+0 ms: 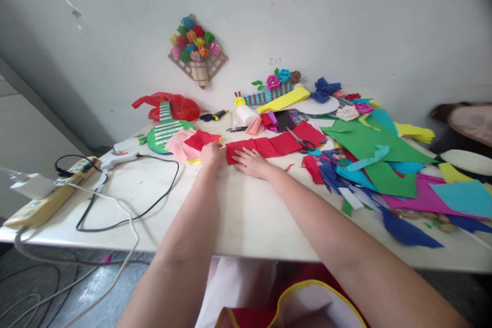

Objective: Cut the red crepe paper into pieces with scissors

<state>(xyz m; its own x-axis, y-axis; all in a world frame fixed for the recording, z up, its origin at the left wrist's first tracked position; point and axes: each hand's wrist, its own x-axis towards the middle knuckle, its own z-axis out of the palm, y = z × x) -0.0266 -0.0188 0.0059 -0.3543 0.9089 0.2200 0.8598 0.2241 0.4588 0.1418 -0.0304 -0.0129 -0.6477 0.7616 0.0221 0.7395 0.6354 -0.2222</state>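
Note:
A long strip of red crepe paper (282, 144), creased into several sections, lies across the white table. My right hand (251, 163) rests flat on its left part with the fingers spread. Just beyond the strip's left end is my left hand (212, 155), its fingers curled together; what they pinch is hidden, though a small pale bit shows at the fingertips. Behind that hand a separate red paper piece (200, 139) lies over pink paper (180, 144). Black-handled scissors (305, 144) lie across the strip's right portion.
Coloured paper scraps (384, 148) pile up on the right. A green guitar-shaped craft (166, 133), a red plastic bag (179, 106) and pliers (215, 115) sit at the back left. A glue gun (119, 159) and power strip (57, 192) with cords occupy the left.

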